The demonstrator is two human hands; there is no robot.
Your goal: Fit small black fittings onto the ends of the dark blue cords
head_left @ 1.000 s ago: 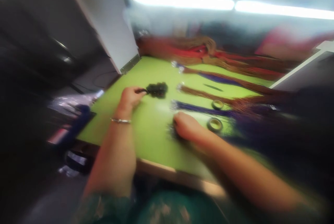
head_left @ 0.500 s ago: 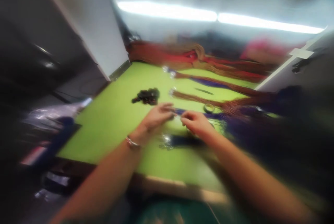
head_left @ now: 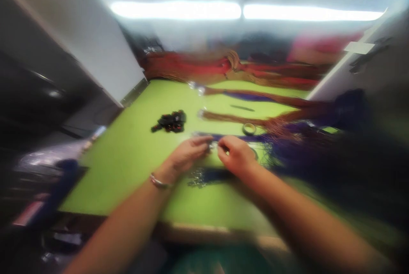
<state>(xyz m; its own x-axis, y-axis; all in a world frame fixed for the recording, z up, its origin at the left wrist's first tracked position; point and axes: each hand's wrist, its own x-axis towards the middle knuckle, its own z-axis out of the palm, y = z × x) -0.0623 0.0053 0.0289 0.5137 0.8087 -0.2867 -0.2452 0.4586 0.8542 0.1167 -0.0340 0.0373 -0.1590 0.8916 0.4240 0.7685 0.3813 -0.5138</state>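
Small pale piece (head_left: 211, 146) — where's it sitting rn?

Nr centre, over the green tbl (head_left: 121, 167): L hand (head_left: 188, 154) is pinching it, R hand (head_left: 239, 154) is curling just right of it — can't tell if it's gripping.

And the blk cluster (head_left: 172, 121)?

Lying beyond L hand, a bit left.

Being lit by two glowing tubes (head_left: 175, 10) across back; being flanked by pale left panel (head_left: 105, 52), grey right panel (head_left: 383, 78); showing green worktop (head_left: 111, 180).

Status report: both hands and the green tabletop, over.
Left hand, right hand: fingertips close together, small shiny piece between, grip blurred. Dark-blue wire bundle just beyond. Black clustered parts lying left, clear of hands.
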